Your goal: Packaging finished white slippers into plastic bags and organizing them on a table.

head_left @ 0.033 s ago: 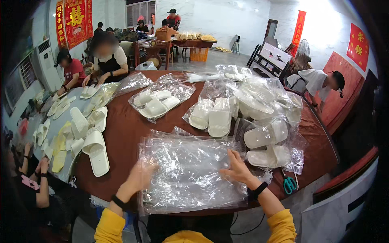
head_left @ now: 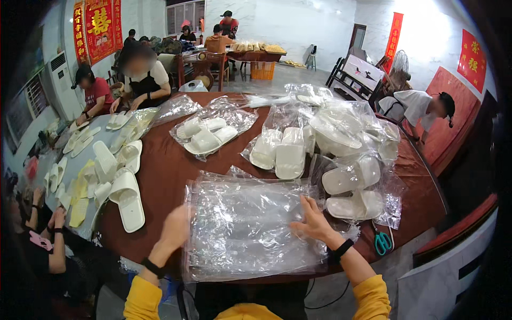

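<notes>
A stack of clear plastic bags lies flat at the table's near edge, between my hands. At its left edge is my left hand, its fingers smeared and partly hidden, so their grip is unclear. My right hand rests on the right edge of the stack with thumb and fingers apart. Right of it, a pair of white slippers sits inside a clear bag. Left of the stack lie loose white slippers. Another bagged pair of slippers is beyond the stack.
More bagged slippers are heaped at the right of the brown-covered table. Teal-handled scissors lie near its right edge. A grey table with slippers adjoins at left. Several people work around, one bending at the right.
My left hand has shifted a little left, from over the bags to their left edge. My right hand has stayed in place.
</notes>
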Motion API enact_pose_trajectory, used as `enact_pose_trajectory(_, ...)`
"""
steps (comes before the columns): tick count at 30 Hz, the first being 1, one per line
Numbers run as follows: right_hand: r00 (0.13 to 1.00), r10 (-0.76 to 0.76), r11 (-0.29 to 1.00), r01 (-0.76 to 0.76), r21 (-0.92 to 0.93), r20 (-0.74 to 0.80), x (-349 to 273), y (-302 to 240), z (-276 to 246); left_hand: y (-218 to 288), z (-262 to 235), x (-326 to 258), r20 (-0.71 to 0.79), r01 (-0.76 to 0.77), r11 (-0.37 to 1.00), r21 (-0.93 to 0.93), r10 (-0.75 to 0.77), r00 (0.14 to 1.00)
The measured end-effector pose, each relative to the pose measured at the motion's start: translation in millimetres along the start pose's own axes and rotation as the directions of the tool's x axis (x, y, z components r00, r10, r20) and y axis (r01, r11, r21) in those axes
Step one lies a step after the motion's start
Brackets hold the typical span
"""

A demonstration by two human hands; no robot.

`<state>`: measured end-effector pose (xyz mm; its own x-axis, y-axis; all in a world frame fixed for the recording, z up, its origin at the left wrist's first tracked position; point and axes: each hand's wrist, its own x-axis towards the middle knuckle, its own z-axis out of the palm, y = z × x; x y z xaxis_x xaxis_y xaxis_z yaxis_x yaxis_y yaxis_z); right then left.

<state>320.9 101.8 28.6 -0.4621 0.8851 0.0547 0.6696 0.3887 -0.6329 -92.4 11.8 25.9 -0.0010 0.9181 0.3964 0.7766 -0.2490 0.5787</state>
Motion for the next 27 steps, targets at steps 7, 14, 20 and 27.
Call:
enact_pose_trajectory(7,0.999,-0.002,0.973,-0.009,-0.23,-0.044,-0.7,7.7,6.1,98.4,-48.1,15.0,-0.037,-0.183,0.981,-0.059,0.181,0.983)
enact_pose_trajectory(14,0.99,0.119,0.761,-0.143,-0.632,-0.081,5.8,-73.6,-35.5,46.1,26.6,-22.8,0.67,-0.51,0.835,0.209,0.258,0.696)
enact_pose_trajectory(20,0.878,-0.388,0.649,0.476,-0.594,0.28,40.3,-68.2,6.2,44.8,-3.6,59.4,0.841,-0.068,0.987,-0.143,0.157,0.518)
enact_pose_trajectory(27,0.856,-0.332,0.794,0.481,-0.371,0.397,49.6,-19.4,47.9,-110.2,-4.5,186.5,0.238,0.566,0.635,-0.526,-0.529,0.815)
